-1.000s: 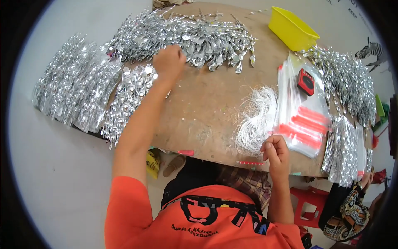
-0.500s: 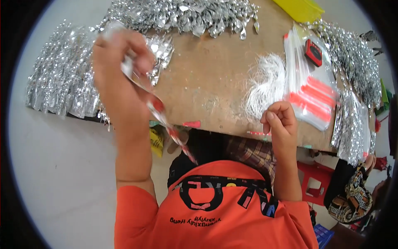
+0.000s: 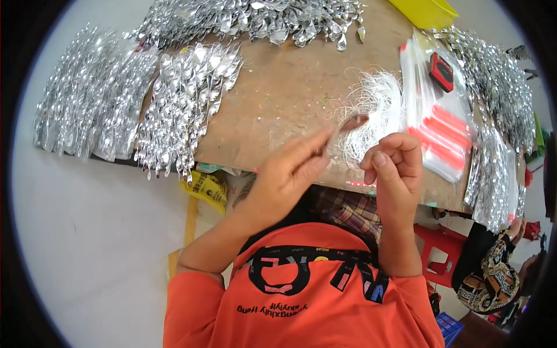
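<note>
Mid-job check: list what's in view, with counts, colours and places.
Silver strand heaps: about five, silver, along the table's far, left and right sides
Table: one, brown, centre
Thread bundle: one, white, right of centre
Plastic bags: stacked, uncountable, clear with red bands, right of the thread
Small device: one, red and black, on the bags
Bin: one, yellow, far right
Bag: one, yellow, below the table's near edge
Stool: one, red, lower right
Thin strip: one, blurred brownish, in the left hand
Left hand: one, bare, near centre
Right hand: one, bare, beside the thread
</note>
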A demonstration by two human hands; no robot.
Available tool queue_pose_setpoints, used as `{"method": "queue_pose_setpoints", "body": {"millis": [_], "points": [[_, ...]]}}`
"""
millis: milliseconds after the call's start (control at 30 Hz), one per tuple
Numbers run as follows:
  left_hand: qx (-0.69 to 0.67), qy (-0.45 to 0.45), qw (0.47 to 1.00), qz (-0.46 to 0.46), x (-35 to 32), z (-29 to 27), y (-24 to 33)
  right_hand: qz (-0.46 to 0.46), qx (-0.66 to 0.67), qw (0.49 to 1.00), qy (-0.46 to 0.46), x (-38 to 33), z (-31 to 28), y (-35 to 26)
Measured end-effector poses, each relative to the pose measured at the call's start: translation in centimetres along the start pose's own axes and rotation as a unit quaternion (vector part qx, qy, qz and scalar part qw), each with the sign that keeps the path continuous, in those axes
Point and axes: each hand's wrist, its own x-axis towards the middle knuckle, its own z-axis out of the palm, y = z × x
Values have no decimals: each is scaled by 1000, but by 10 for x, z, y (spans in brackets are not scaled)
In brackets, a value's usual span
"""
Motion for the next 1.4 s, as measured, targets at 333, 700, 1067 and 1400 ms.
{"method": "queue_pose_setpoints", "body": {"millis": [333, 700, 1067, 1400], "points": [[-168, -63, 974, -142, -23, 21, -14, -10, -50, 999, 12, -3, -2, 5], [-187, -23, 975, -121, -22, 26, -21, 4, -54, 998, 6, -3, -2, 9], [-166, -27, 984, -66, -25, 29, -30, 84, -30, 996, -31, -1, -5, 10], [-210, -35, 972, -100, -26, 24, -29, 87, 9, 995, -54, -4, -6, 8]]}}
